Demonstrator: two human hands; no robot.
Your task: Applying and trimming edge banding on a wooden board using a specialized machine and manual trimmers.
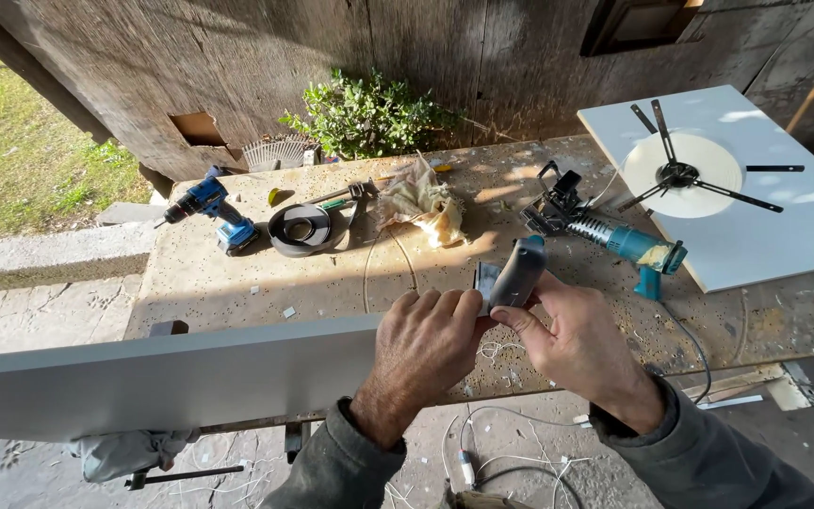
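here the right hand holds a grey tool beside the left hand.

No packages, signs or screens are to be seen on the bench or around it. No label can be made out on any tool either.

Rough, speckled wooden tabletop, smooth matt grey board along its near edge, glossy blue plastic drill, crumpled cloth rag beyond the board
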